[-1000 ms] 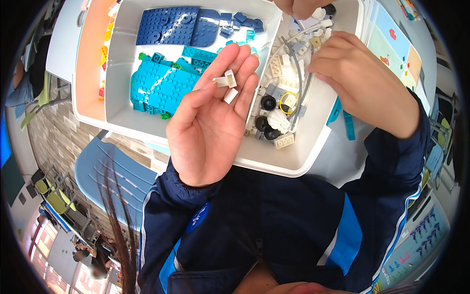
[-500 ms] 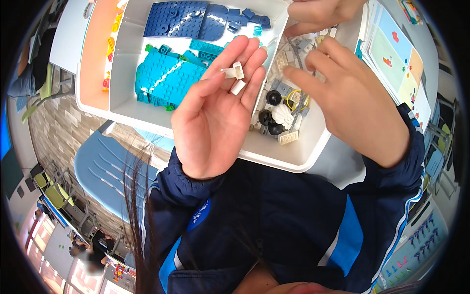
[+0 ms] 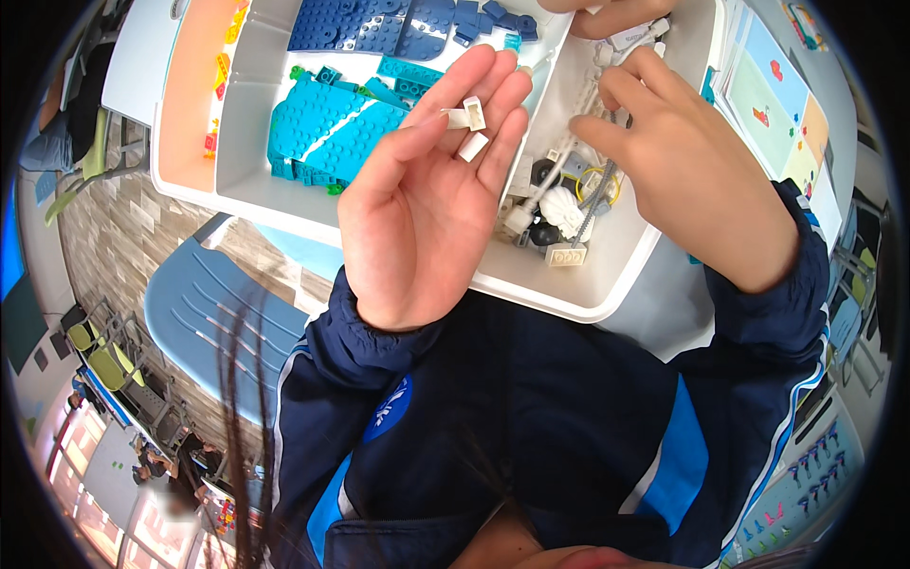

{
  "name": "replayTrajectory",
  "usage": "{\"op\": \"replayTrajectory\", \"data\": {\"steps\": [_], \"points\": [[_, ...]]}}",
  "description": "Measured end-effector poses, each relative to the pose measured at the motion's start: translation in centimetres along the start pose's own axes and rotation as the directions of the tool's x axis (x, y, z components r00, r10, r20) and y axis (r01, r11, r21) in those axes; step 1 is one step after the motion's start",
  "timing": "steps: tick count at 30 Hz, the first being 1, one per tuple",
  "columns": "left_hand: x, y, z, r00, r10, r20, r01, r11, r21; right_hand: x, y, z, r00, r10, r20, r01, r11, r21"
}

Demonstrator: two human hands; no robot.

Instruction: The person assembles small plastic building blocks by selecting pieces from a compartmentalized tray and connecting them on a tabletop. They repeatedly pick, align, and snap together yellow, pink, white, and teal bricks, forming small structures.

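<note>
My left hand (image 3: 417, 204) is palm up in front of the white divided bin (image 3: 578, 308). A few small white toy bricks (image 3: 473, 145) rest on its fingers, held by the cupped hand. My right hand (image 3: 687, 156) reaches into the right compartment, thumb and fingers apart and curved over the loose parts. Below its fingertips lie a long pale flexible piece (image 3: 550, 185), a grey ribbed hose (image 3: 597, 194), a white ridged piece (image 3: 563, 211), black round parts (image 3: 543, 234) and a cream brick (image 3: 566, 255). Whether its fingertips touch a part is unclear.
Another person's hand (image 3: 621, 17) is over the far end of the same compartment. Turquoise plates (image 3: 332, 133) and dark blue plates (image 3: 365, 28) fill the middle compartment; orange and yellow bricks (image 3: 222, 76) lie at left. Picture sheets (image 3: 782, 104) lie right, a blue chair (image 3: 204, 313) stands left.
The long pale piece now lies across the black parts, which showed more openly before. My left hand still carries the white bricks. The other person's hand has shifted up toward the picture's edge.
</note>
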State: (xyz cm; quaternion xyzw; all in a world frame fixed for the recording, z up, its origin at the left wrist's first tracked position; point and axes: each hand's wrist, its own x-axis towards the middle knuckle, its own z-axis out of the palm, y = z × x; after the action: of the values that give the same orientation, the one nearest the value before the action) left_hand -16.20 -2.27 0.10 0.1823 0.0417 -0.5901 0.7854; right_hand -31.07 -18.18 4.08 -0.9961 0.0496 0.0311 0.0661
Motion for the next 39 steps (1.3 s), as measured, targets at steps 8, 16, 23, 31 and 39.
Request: {"op": "replayTrajectory", "data": {"steps": [8, 16, 23, 31, 39], "points": [[0.0, 0.0, 0.0, 1.0, -0.003, 0.019, 0.004, 1.0, -0.012, 0.1, -2.0, 0.9, 0.985, -0.167, 0.053, 0.155, 0.971, 0.184], [-0.2, 0.2, -0.4, 0.999, 0.021, 0.044, -0.019, 0.999, -0.032, 0.0, -2.3, -0.2, 0.976, -0.158, 0.147, 0.133, 0.977, 0.169], [-0.2, -0.1, 1.0, 0.996, 0.03, -0.086, -0.029, 1.0, 0.008, -0.6, -2.3, 0.0, 0.981, -0.132, 0.143, 0.101, 0.973, 0.205], [-0.1, 0.7, 1.2, 0.99, -0.044, -0.137, 0.031, 0.995, -0.098, 0.1, -2.0, -0.1, 0.974, -0.158, 0.159, 0.109, 0.953, 0.281], [-0.2, -0.3, 1.7, 0.988, 0.061, -0.139, -0.055, 0.997, 0.044, -1.7, -1.0, -0.6, 0.986, -0.092, 0.143, 0.058, 0.972, 0.226]]}}
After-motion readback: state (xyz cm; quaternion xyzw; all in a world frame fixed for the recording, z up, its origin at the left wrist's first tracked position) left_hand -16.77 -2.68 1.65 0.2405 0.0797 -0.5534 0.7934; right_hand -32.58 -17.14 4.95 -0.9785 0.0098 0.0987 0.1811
